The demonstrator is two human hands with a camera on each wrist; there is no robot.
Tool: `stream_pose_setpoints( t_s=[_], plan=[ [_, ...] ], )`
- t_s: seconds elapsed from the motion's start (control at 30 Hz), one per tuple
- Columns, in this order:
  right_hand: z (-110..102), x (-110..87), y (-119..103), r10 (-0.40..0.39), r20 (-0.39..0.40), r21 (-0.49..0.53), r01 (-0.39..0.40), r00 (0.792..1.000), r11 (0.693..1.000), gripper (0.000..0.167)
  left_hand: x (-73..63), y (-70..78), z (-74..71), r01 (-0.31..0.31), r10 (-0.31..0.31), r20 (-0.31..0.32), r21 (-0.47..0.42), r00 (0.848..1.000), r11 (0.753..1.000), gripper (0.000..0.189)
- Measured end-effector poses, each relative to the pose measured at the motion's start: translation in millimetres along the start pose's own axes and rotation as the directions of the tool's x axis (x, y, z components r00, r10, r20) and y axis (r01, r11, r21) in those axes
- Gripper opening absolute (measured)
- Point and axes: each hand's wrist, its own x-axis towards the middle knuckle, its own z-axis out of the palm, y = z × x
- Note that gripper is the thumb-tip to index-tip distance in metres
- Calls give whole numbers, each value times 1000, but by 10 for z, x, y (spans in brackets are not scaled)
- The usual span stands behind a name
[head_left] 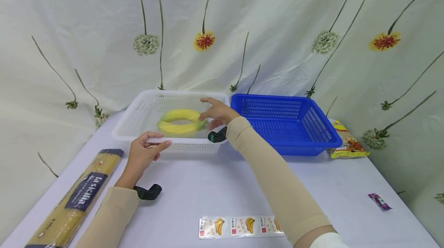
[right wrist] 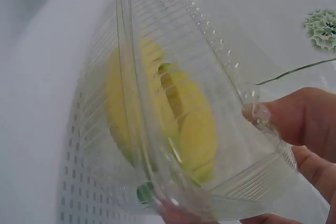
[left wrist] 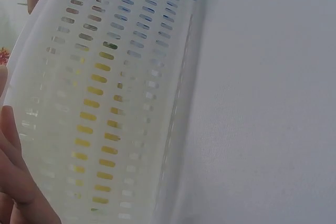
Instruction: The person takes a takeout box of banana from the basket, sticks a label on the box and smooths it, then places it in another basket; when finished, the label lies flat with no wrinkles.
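A clear plastic clamshell box (right wrist: 233,150) with yellow bananas (right wrist: 194,124) inside is over the white basket (head_left: 170,146). My right hand (head_left: 219,112) grips the box's right end. In the right wrist view, the thumb lies on the box's edge and the other fingers are lower, partly out of frame. At the basket's front left, my left hand (head_left: 143,153) pinches the rim between thumb and fingers. From the left wrist, yellow shows through the slots of the basket's wall (left wrist: 173,66).
A blue basket (head_left: 284,149) stands right of the white one, with a yellow food packet (head_left: 348,144) beside it. Pasta (head_left: 84,192) in a long pack lies at left. Banana-print labels (head_left: 239,227) lie in front, and a small purple packet (head_left: 379,201) at right.
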Motion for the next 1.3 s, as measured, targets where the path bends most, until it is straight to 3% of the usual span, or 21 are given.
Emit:
stream_pose_setpoints(
  t_s=[0.57, 0.93, 1.3],
  plan=[
    [-372, -334, 12, -115, -87, -59, 110, 990, 992, 84, 1, -26, 3, -22, 22, -4, -14, 1000, 1000, 51],
    [-616, -555, 30, -124, -120, -15, 123, 985, 992, 81, -20, -15, 12, -47, 47, -9, -12, 999, 999, 45],
    [-789, -845, 79, -143, -145, -67, 135, 979, 989, 74, -23, 2, 16, -35, 35, -15, -1, 999, 999, 48]
  ],
)
